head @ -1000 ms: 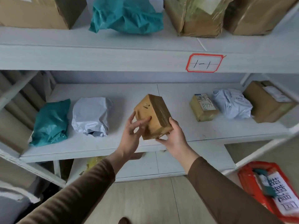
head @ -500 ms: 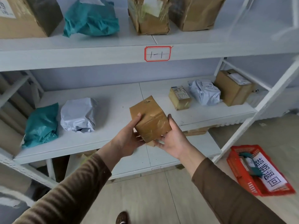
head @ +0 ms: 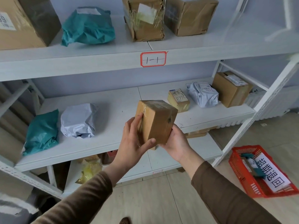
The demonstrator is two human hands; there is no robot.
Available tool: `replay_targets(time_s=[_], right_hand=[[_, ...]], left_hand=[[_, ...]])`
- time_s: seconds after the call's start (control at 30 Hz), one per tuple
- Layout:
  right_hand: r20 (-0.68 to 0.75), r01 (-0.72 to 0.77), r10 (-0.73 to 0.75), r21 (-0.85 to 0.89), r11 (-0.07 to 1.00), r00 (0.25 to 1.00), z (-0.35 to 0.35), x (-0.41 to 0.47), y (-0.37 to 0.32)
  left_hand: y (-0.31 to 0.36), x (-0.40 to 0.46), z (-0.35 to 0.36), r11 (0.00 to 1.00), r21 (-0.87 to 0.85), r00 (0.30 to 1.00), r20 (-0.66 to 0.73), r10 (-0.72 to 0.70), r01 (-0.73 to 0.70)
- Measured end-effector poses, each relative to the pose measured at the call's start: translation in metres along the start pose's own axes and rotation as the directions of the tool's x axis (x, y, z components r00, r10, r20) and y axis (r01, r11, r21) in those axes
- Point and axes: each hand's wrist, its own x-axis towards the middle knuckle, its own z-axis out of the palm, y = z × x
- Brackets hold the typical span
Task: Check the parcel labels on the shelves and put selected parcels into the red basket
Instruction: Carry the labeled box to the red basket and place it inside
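A small taped brown cardboard parcel (head: 159, 120) is held upright in front of the middle shelf (head: 113, 136). My left hand (head: 134, 143) grips its left side, thumb across the front lower edge. My right hand (head: 176, 143) supports it from below and the right. The red basket (head: 237, 172) stands on the floor at the lower right, holding a white sheet with printed characters, a teal item and a small parcel.
On the middle shelf lie a teal bag (head: 42, 131), a white bag (head: 78, 121), a small yellowish box (head: 178, 100), a white bag (head: 203, 94) and a brown box (head: 231, 88). Top shelf carries boxes and a teal bag (head: 88, 27). A white upright post (head: 252, 117) stands right.
The parcel has been turned in my hands from tilted to upright. The view has swung right and back, bringing the red basket further into sight.
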Motion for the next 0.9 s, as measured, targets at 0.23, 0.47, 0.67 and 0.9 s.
replay_targets(time_s=[0.23, 0.47, 0.67, 0.9], right_hand=[[0.039, 0.228, -0.225, -0.126, 0.966, 0.974, 0.007, 0.006, -0.002], [0.092, 0.340, -0.331, -0.391, 0.855, 0.939, 0.032, 0.009, -0.002], [0.205, 0.479, -0.439, -0.506, 0.718, 0.875, 0.044, 0.019, 0.012], [0.244, 0.348, -0.260, -0.470, 0.811, 0.934, 0.063, 0.028, 0.026]], left_hand=[[-0.030, -0.003, -0.004, 0.999, 0.017, 0.993, -0.107, 0.045, -0.043], [-0.039, 0.009, -0.019, 0.854, -0.484, 0.976, -0.001, -0.217, 0.190], [-0.062, 0.025, -0.044, 0.194, -0.800, 0.769, 0.431, -0.471, 0.567], [-0.061, 0.037, -0.053, 0.101, -0.827, 0.731, 0.423, -0.536, 0.553]])
